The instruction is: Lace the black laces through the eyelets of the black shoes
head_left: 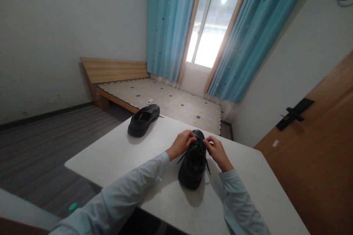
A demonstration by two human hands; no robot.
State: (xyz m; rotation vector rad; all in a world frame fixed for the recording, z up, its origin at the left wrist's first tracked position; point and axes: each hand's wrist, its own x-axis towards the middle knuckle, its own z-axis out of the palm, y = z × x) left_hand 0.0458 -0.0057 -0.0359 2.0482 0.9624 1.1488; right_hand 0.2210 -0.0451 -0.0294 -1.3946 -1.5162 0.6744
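Observation:
A black lace-up shoe [192, 172] stands upright on the white table, its heel toward me and its toe pointing away. Its dark laces hang loose on both sides of the opening. My left hand [182, 144] is at the left of the upper lacing, thumb and fingers pinched on a shoelace. From the other side, my right hand [217, 153] pinches the lacing near the toe, its fingertips closed. The thin lace between the fingertips is hard to make out against the black shoe. A second black shoe [143, 120] rests apart at the table's far left edge.
The white table [116, 158] has its far edge close to a bed [176, 99] with a patterned mattress and wooden headboard. A small white object [149, 101] lies on the mattress. Blue curtains [172, 25] flank a window. A wooden door [317, 147] is at the right.

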